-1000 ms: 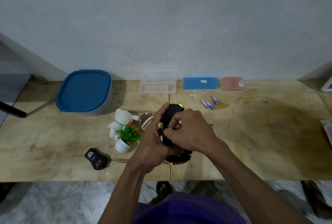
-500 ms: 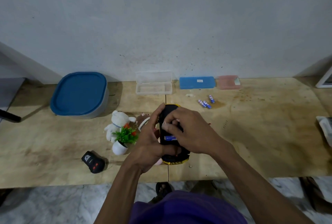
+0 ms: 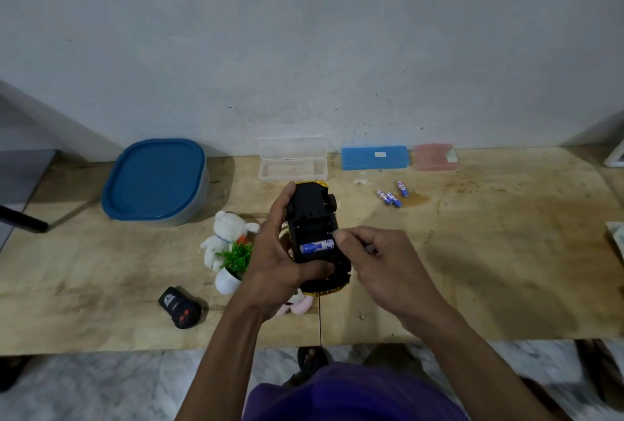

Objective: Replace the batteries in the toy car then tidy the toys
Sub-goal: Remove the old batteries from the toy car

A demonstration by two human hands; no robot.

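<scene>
Hands (image 3: 277, 262) over stained plywood table (image 3: 489, 268)

We're looking at a home corner: a stained plywood bench (image 3: 472, 268) is sitting against a bare plastered wall (image 3: 304, 32), marble floor (image 3: 101, 387) showing below.

blue-lidded container (image 3: 153, 179), clear open case (image 3: 293, 163), blue case (image 3: 374, 157), pink case (image 3: 435, 157)

toy car (image 3: 312, 214): upside down, compartment open | battery (image 3: 316, 246): blue, seated inside
</scene>
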